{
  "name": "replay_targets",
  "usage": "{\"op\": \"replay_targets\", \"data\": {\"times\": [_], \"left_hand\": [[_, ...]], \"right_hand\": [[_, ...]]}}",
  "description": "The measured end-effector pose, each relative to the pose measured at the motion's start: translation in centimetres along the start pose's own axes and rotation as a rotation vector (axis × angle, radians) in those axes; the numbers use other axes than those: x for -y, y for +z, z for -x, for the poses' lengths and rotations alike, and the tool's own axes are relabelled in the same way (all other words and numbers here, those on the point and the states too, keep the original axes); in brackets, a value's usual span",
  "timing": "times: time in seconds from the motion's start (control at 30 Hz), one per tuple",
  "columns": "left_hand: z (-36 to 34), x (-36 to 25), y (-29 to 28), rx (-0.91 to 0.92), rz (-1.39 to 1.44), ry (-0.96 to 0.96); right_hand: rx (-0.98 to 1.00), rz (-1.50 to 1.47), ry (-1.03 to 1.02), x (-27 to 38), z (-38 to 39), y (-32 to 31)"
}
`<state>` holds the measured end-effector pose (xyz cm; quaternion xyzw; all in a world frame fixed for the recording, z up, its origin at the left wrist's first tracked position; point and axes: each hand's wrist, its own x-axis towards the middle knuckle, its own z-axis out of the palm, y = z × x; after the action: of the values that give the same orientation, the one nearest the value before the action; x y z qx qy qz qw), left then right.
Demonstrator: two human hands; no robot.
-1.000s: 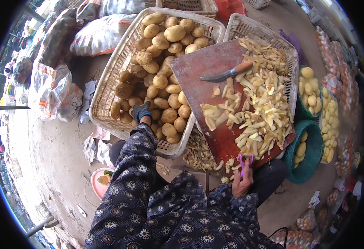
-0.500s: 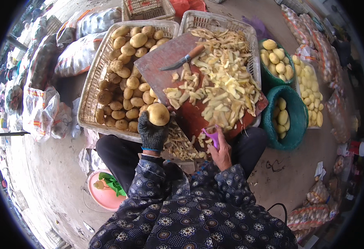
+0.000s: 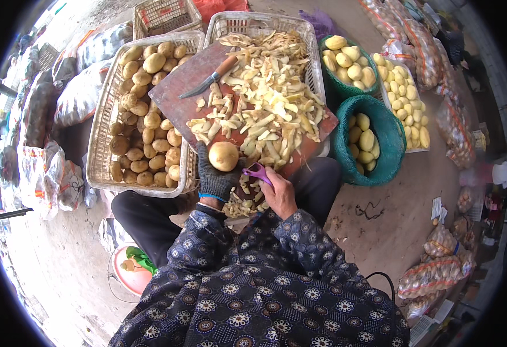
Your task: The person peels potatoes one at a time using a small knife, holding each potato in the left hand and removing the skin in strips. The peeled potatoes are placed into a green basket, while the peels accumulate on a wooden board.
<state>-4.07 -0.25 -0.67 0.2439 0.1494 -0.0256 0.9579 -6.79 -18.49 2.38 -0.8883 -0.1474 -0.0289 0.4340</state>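
Observation:
My left hand (image 3: 216, 180), in a dark grey knitted glove, is closed round a large unpeeled potato (image 3: 223, 156). Just to its right, my bare right hand (image 3: 279, 191) grips a purple peeler (image 3: 258, 172), whose head is close to the potato but apart from it. Beyond both hands a reddish board (image 3: 172, 87) lies tilted, heaped with potato peelings (image 3: 265, 110). A knife with a wooden handle (image 3: 225, 66) rests on the board's far left part. Unpeeled potatoes (image 3: 149, 136) fill much of a white plastic crate (image 3: 106, 124) on the left.
Peeled potatoes sit in two green baskets (image 3: 369, 176) on the right and in a pale crate (image 3: 413, 150) beyond them. Another white crate (image 3: 265, 18) holds up the board. Filled sacks (image 3: 83, 98) line the left, mesh sacks (image 3: 432, 277) the right. A pink stool (image 3: 138, 280) stands lower left.
My right hand has brought the peeler leftward and up, near the potato in my left hand. The view has shifted, so the crates and baskets appear further left.

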Motion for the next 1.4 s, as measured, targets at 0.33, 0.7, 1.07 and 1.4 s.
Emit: {"op": "replay_targets", "data": {"times": [0.33, 0.7, 1.07, 1.4], "left_hand": [[0.2, -0.7, -2.9, -0.007, -0.995, 0.182], [-2.0, 0.6, 1.7, -0.031, -0.38, 0.201], [-5.3, 1.8, 2.0, -0.279, 0.235, -0.025], [-2.2, 0.9, 6.5, -0.457, 0.107, 0.055]], "right_hand": [[-0.041, 0.37, -0.089, -3.4, -20.3, -0.2], [0.35, -0.502, 0.533, 3.6, -10.2, -2.9], [-0.029, -0.095, 0.049, 2.2, -8.8, 1.5], [-0.148, -0.058, 0.099, 5.4, 0.8, 1.7]]}}
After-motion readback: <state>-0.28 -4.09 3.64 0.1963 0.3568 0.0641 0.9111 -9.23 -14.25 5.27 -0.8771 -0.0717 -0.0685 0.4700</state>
